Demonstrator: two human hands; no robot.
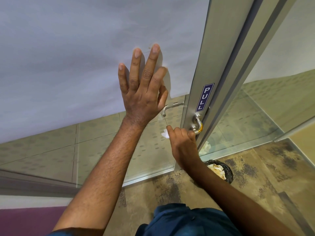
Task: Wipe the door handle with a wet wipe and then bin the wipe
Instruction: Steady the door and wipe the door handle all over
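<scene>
- Your left hand [142, 92] lies flat against the frosted door panel [68, 57] at the frame's centre, fingers [154, 57] spread wide and holding nothing.
- Your right hand [183, 142], lower and to the right, has its fingers curled shut around a white wet wipe [165, 134]; a crumpled bit shows by the thumb.
- Those fingers press against the lower end of the metal door handle [197, 124] on the aluminium door frame [219, 65].
- A blue label [204, 97] just above the handle reads "PULL".
- A black bin [221, 171] holding crumpled wipes stands on the floor [255, 176], lower right, below your right hand.
</scene>
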